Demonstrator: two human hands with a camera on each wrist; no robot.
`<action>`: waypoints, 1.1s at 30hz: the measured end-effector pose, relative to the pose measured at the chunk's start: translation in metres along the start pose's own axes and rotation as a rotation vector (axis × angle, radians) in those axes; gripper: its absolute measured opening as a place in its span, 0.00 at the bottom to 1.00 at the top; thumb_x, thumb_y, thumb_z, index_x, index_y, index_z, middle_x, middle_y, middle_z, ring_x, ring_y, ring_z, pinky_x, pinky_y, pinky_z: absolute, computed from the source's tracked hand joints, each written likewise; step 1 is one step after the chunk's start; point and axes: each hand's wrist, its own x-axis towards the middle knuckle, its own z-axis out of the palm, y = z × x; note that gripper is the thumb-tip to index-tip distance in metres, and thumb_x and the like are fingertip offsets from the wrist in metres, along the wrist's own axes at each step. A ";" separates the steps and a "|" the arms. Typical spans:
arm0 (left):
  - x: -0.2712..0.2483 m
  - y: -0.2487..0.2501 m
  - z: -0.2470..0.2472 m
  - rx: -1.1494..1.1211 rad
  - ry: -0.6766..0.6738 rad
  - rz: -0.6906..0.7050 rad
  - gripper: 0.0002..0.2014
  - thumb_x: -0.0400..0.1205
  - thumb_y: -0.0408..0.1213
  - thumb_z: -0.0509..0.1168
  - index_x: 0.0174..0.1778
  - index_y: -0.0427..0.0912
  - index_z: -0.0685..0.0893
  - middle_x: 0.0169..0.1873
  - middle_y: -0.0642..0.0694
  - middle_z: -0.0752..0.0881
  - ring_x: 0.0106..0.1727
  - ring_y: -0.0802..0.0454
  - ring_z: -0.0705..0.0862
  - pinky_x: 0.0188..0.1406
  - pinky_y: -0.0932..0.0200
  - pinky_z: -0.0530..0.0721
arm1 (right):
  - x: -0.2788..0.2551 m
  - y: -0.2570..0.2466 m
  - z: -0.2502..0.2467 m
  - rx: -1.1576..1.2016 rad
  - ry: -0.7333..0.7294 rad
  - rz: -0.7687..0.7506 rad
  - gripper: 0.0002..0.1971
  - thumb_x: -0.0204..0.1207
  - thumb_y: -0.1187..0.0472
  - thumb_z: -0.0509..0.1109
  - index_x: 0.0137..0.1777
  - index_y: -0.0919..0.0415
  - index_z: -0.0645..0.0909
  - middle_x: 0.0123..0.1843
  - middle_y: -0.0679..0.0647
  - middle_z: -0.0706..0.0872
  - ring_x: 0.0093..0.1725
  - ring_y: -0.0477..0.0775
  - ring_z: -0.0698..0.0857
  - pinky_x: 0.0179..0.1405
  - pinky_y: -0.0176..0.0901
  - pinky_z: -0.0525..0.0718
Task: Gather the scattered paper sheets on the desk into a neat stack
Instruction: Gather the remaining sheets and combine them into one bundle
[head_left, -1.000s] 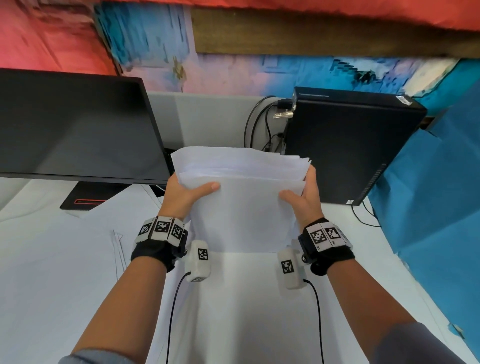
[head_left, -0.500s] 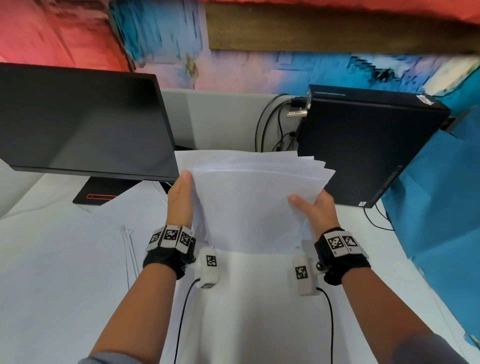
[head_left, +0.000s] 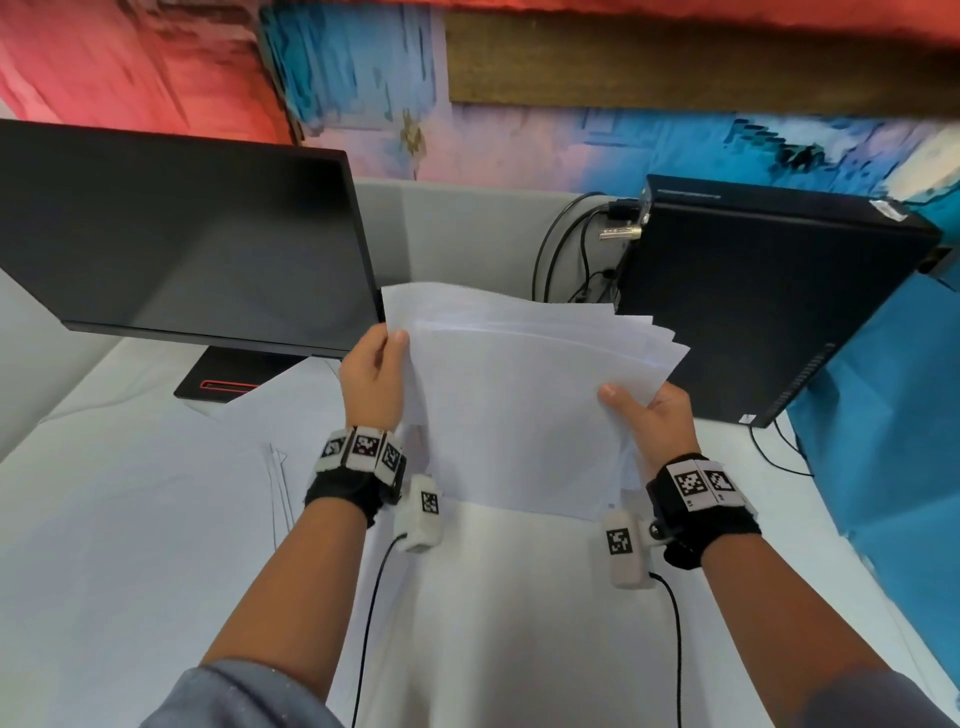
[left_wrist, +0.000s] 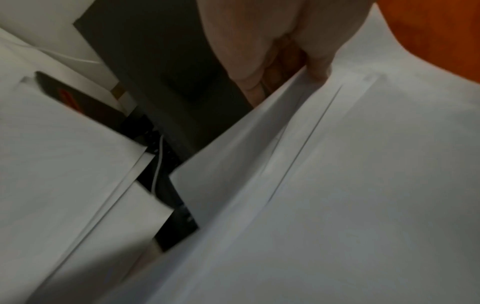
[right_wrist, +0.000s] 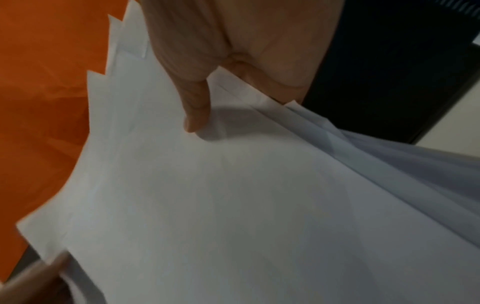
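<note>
Both hands hold a bundle of white paper sheets (head_left: 519, 400) upright above the desk, between the monitor and the computer tower. The sheets' top right corners are fanned out and uneven (right_wrist: 114, 61). My left hand (head_left: 376, 374) grips the bundle's left edge, thumb in front (left_wrist: 318, 67) and fingers curled behind. My right hand (head_left: 649, 415) pinches the right edge lower down, its thumb (right_wrist: 196, 117) pressed on the front sheet and its fingers hidden behind. The bundle's bottom edge hangs near a sheet lying on the desk (head_left: 519, 613).
A black monitor (head_left: 182, 244) stands at the left on its base (head_left: 228, 376). A black computer tower (head_left: 769, 301) stands at the right, with cables (head_left: 566, 260) behind. More white sheets (head_left: 156, 509) lie on the desk's left side. Blue cloth (head_left: 883, 457) borders the right.
My left thumb has slid off the front sheet to the bundle's left edge. The bundle has shifted right and tilted, and its top right corners have fanned out.
</note>
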 end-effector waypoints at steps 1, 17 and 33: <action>0.007 0.008 -0.002 0.009 0.008 0.037 0.16 0.84 0.31 0.61 0.29 0.46 0.69 0.26 0.53 0.68 0.27 0.64 0.64 0.28 0.69 0.64 | 0.000 -0.001 0.001 0.000 -0.002 0.002 0.09 0.73 0.70 0.73 0.53 0.67 0.85 0.51 0.63 0.90 0.52 0.68 0.89 0.55 0.64 0.86; 0.087 0.116 -0.034 0.121 -0.013 0.316 0.03 0.80 0.35 0.64 0.40 0.44 0.81 0.32 0.55 0.79 0.33 0.61 0.73 0.36 0.66 0.72 | -0.002 -0.014 0.007 -0.069 0.036 0.029 0.10 0.76 0.70 0.70 0.56 0.65 0.84 0.49 0.60 0.89 0.47 0.61 0.88 0.51 0.54 0.86; 0.068 0.103 -0.125 0.073 0.094 0.127 0.16 0.69 0.31 0.77 0.53 0.42 0.89 0.44 0.53 0.89 0.44 0.59 0.87 0.45 0.66 0.84 | -0.018 -0.034 0.019 -0.103 0.083 0.018 0.12 0.77 0.72 0.67 0.60 0.69 0.80 0.50 0.60 0.84 0.41 0.51 0.84 0.24 0.24 0.81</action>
